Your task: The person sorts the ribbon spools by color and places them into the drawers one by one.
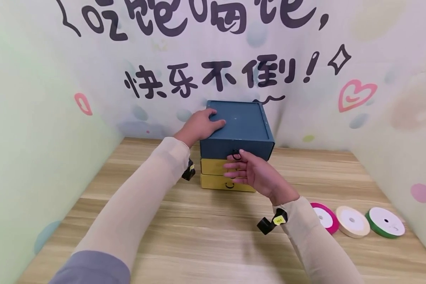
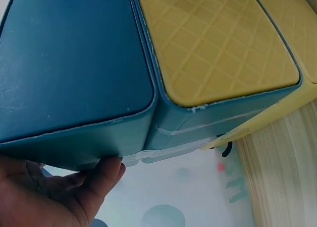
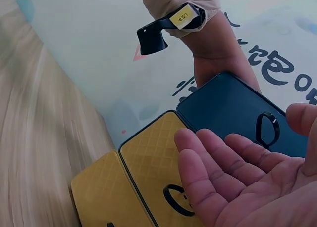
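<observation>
A small drawer box stands against the back wall, with a blue top section point(image 1: 239, 118) and two yellow drawers point(image 1: 213, 182) beneath. My left hand point(image 1: 202, 126) holds its upper left edge, thumb on top. In the left wrist view, the left hand's fingers point(image 2: 101, 185) touch the blue side; some fingertips are hidden. My right hand point(image 1: 257, 173) is in front of the box, palm turned up and fingers loosely extended. Close to its thumb is the black ring pull point(image 3: 267, 129) of the blue drawer. Another ring pull point(image 3: 178, 200) on the middle yellow drawer lies beside its fingertips.
To the right on the wooden table point(image 1: 184, 244) lie three ribbon spools: a magenta spool point(image 1: 324, 217), a cream spool point(image 1: 352, 221) and a green spool point(image 1: 385, 222). Printed wall sheets point(image 1: 340, 130) enclose the back and both sides.
</observation>
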Motion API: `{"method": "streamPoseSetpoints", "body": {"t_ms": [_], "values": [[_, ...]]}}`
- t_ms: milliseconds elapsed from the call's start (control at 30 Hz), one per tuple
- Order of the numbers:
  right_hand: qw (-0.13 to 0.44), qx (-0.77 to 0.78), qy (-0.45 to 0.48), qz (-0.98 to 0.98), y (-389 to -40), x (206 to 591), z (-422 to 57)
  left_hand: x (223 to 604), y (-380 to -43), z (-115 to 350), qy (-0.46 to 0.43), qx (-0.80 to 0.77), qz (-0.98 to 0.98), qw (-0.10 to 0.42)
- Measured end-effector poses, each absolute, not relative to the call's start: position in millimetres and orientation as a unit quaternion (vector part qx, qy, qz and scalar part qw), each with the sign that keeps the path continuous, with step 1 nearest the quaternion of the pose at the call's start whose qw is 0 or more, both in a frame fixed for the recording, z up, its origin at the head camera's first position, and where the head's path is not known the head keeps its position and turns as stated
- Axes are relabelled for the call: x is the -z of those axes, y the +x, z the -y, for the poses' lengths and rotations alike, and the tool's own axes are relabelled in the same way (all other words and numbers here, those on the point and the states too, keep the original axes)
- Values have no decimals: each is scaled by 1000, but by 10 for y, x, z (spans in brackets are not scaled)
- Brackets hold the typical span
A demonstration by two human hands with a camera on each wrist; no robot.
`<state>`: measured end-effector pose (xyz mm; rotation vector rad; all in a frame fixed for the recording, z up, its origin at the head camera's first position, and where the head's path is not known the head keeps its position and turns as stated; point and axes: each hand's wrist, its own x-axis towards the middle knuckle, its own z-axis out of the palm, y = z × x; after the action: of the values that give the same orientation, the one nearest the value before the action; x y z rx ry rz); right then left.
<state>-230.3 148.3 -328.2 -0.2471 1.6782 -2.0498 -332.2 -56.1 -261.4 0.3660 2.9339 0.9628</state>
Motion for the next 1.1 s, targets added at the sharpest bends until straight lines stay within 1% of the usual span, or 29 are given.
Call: {"method": "streamPoseSetpoints", "body": {"t_ms": [267,767,1100], "values": [[242,767,-89,-588,-2367,3321,-1372,2621,-3327,588,110,-316,-942,17],[178,812,-81,-550,-2381,3473,-1294,2632,-3319,586,116,-331,-936,22],[179,806,-77,-559,-2390,3514,-1305,2604,-3294,566,106,-344,-933,23]]}}
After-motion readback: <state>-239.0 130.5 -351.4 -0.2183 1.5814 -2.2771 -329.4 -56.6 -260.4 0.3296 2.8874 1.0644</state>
